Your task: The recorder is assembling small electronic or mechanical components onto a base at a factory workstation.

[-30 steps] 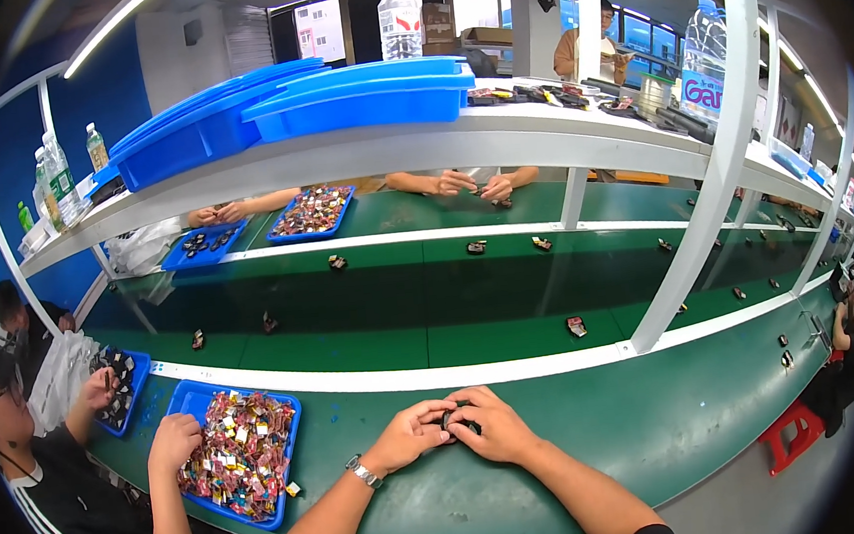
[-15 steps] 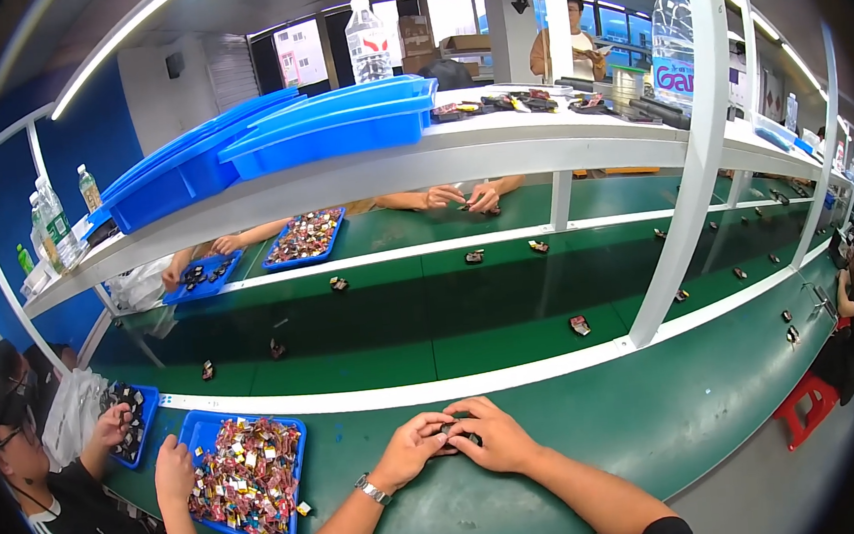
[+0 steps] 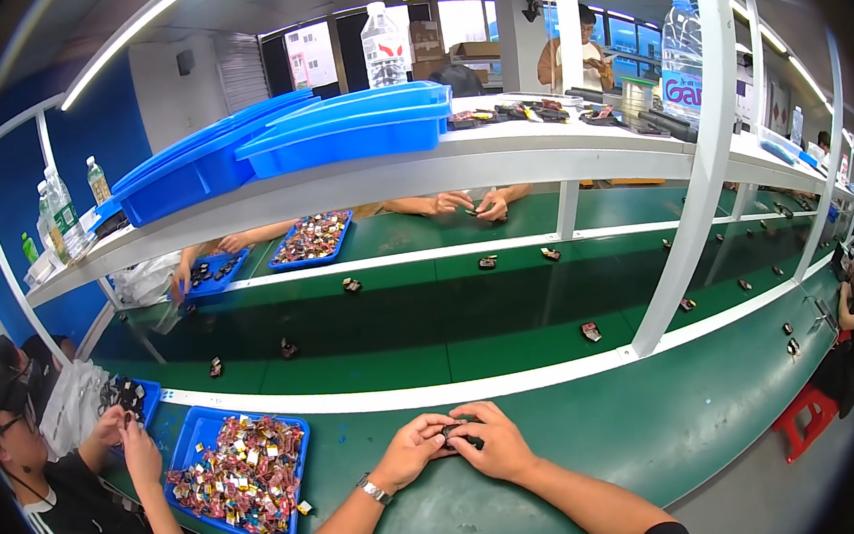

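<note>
Over the green bench top, my left hand (image 3: 412, 453) and my right hand (image 3: 495, 444) meet around a small black part (image 3: 450, 432). Fingers of both hands are closed on it, and they cover most of its shape. A metal-banded watch (image 3: 374, 489) is on my left wrist. To the left of my left arm lies a blue tray (image 3: 306, 452) heaped with small pinkish-red, white and yellow pieces (image 3: 238, 478). One loose piece (image 3: 305, 508) rests just outside the tray's right edge.
A co-worker (image 3: 85, 510) sits at the left, hands beside another blue tray (image 3: 147, 401) of black parts. Small assemblies (image 3: 591, 331) sit on the green conveyor (image 3: 391, 315) beyond a white rail (image 3: 437, 395). A white post (image 3: 690, 161) and a shelf with blue trays (image 3: 346, 128) stand ahead.
The co-worker's near hand has moved from beside the tray of pieces up to their other hand. Conveyor items appear slightly shifted with the view. My hands stay closed on the part.
</note>
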The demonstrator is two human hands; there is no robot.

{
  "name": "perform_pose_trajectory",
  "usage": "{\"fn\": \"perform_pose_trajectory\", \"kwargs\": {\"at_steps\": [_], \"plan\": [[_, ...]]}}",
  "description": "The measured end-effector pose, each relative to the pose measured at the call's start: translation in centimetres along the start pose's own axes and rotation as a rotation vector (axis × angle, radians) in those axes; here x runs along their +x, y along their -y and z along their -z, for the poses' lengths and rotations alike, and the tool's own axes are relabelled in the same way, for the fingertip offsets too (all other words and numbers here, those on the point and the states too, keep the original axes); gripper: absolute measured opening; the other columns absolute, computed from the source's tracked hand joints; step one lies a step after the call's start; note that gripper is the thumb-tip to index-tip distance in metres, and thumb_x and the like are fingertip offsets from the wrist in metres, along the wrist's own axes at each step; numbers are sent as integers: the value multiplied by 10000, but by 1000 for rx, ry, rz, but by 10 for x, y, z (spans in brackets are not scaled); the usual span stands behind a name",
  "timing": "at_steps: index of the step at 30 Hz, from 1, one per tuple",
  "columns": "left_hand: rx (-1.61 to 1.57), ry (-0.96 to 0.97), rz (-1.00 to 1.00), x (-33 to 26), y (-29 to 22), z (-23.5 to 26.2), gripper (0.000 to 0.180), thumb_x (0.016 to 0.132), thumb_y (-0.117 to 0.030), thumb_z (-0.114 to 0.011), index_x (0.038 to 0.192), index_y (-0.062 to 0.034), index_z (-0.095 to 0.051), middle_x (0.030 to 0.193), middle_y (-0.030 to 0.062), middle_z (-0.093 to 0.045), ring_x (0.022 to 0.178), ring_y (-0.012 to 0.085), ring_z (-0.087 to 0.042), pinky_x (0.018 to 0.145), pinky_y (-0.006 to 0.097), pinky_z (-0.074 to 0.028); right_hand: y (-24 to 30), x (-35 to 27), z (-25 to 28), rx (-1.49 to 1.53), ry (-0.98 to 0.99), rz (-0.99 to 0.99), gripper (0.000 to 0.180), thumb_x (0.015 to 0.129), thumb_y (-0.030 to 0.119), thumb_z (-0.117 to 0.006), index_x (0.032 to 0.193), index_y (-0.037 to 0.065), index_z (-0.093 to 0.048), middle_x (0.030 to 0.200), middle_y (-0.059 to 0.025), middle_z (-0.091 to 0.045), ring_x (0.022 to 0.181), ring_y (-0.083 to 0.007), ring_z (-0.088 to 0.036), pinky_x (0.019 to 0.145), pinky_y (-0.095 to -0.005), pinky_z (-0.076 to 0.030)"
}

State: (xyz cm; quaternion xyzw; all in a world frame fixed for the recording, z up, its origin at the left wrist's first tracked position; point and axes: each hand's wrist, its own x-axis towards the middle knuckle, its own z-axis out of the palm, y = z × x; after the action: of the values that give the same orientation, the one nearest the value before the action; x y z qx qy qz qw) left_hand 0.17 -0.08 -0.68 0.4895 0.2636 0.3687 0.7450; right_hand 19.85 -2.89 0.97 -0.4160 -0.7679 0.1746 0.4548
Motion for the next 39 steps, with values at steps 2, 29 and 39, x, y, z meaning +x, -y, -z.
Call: {"fn": "perform_pose_trajectory", "kwargs": {"at_steps": [2,29,39], "plan": [[7,-12,4,1,0,-1,279,998,-35,-490,1276,-19,-506,1299,114,-565,1161,188,-585,988,349,-513,1,0,-2,-29,-12,-6,115,830,129,-707,932,81,-731,1165,-66,-636,1114,-270,-572,883,-369,-514],[-65,-32,-10,-1,2,3,261,1001,-59,-511,1259,-23,-526,1291,106,-573,1150,182,-591,977,346,-514,3,-5,-10,-2,-62,-41,184,802,65,-728,980,104,-755,1183,-69,-638,1125,-279,-571,923,-368,-526],[-72,-48,-53,0,6,5,244,982,-70,-564,1218,-18,-529,1348,149,-557,1193,214,-587,1003,371,-512,7,1,-4,85,3,3,205,819,81,-719,1023,95,-740,1289,-82,-602,1234,-301,-507,981,-405,-474]]}}
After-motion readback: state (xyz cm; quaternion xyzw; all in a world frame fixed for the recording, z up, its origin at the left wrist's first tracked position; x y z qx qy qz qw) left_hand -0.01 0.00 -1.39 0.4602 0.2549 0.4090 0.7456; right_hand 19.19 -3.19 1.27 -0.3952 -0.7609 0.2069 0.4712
